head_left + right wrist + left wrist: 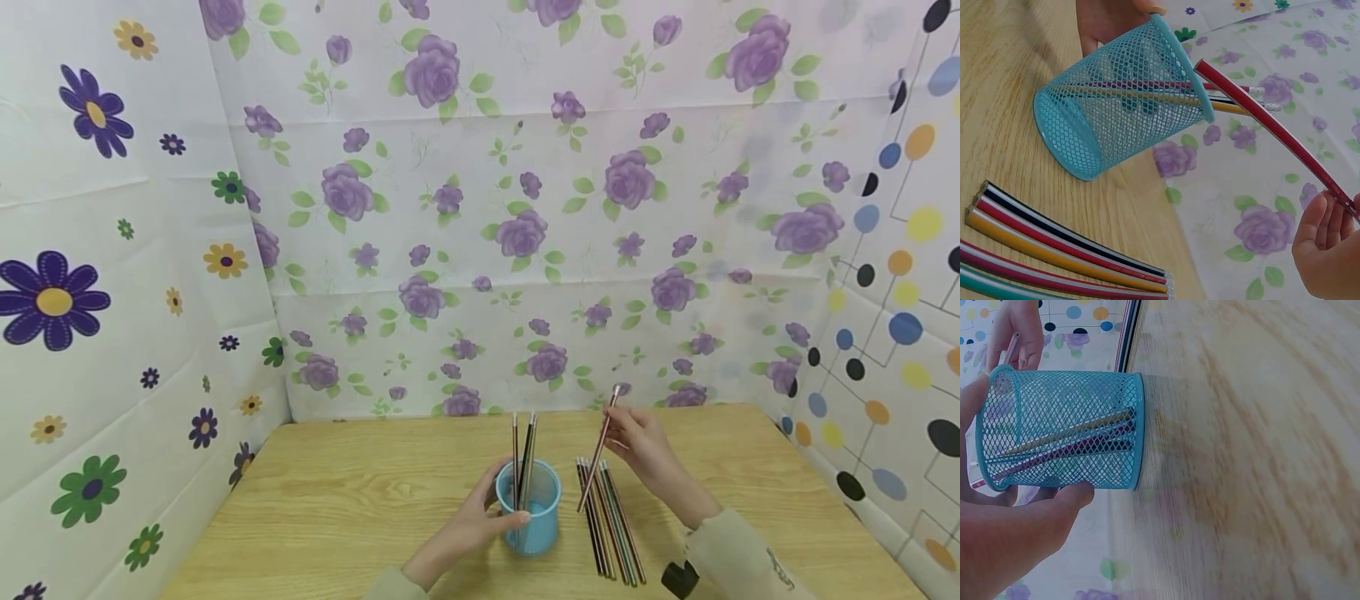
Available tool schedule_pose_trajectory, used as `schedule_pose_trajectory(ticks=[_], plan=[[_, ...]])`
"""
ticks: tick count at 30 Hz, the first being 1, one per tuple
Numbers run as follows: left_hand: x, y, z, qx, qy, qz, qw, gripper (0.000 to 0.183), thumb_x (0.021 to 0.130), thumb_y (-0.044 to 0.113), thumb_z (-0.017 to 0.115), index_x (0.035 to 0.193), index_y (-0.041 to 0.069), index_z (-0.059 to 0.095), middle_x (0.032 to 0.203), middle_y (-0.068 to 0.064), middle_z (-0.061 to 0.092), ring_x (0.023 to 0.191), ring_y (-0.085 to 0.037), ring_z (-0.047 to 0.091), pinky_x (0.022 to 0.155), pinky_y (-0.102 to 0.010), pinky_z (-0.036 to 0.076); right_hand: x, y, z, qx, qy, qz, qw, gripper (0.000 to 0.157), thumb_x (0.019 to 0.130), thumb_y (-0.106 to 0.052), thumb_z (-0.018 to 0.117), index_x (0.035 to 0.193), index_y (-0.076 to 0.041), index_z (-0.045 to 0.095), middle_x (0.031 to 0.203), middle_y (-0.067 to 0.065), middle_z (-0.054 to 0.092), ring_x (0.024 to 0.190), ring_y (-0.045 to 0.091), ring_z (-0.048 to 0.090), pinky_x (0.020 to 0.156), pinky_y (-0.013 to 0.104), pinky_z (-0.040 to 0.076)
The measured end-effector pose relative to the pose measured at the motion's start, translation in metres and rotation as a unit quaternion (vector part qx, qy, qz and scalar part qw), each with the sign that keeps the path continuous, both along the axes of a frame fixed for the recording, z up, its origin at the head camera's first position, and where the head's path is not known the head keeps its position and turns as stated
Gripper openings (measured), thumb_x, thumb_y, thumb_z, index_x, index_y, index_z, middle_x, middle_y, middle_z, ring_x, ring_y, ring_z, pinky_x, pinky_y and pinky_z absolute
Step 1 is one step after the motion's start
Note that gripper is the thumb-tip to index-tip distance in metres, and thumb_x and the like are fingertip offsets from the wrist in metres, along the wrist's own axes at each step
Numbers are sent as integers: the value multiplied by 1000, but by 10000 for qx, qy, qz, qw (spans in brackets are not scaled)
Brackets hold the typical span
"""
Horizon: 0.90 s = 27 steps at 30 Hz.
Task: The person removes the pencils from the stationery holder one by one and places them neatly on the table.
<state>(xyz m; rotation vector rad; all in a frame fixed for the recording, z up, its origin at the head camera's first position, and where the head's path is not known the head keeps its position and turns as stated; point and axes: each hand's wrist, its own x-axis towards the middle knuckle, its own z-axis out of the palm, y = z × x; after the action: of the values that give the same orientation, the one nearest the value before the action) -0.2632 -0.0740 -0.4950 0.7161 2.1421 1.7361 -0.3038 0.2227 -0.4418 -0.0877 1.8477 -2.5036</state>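
One person is working with two hands at a wooden tabletop [337, 483], nine pencils at least coming into view around a single blue mesh cup [546, 533]. The left hand [480, 521] is curling around the cup's side, its thumb pressing the near wall, while the cup is standing upright on the wood. Inside, three pencils [528, 450], one red, one black and one yellow, are leaning together, their pale ends rising above the rim. The right hand [641, 442] is pinching one red pencil [595, 462] near its upper end, fingers closing on the shaft, the lower tip slanting down between the cup and a row of at least five loose pencils [618, 533]. Those are lying side by side to the cup's right, black, red, yellow and green among them, pale ends pointing toward the back edge. A wide bare stretch is opening left of the cup; a narrower strip is running right of the row. Three printed sheets are bounding the scene: a daisy sheet [135, 250] at left, a rose sheet [465, 200] meeting the back edge, and a dotted sheet [885, 333] at right.
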Motion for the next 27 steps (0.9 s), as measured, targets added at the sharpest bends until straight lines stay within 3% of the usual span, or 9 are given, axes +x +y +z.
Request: schedule_pose_trajectory(ticks=[18,27], plan=[[-2,-1,-3,63,-24,17,10000,77,92,27,66,153,25,20,156,-15,31,142,-43,28,109,-66,31,0,5,-22,251,-396,102,9988,24,101,-20,50,84,-20,67,78,-8,61,73,7,59,71,20,55],[-2,0,-3,16,25,26,10000,78,90,31,68,153,25,22,154,-16,33,141,-44,31,108,-67,31,-1,7,-33,881,-520,168,9946,17,100,-23,54,91,-15,65,82,-5,59,77,8,58,72,20,55]])
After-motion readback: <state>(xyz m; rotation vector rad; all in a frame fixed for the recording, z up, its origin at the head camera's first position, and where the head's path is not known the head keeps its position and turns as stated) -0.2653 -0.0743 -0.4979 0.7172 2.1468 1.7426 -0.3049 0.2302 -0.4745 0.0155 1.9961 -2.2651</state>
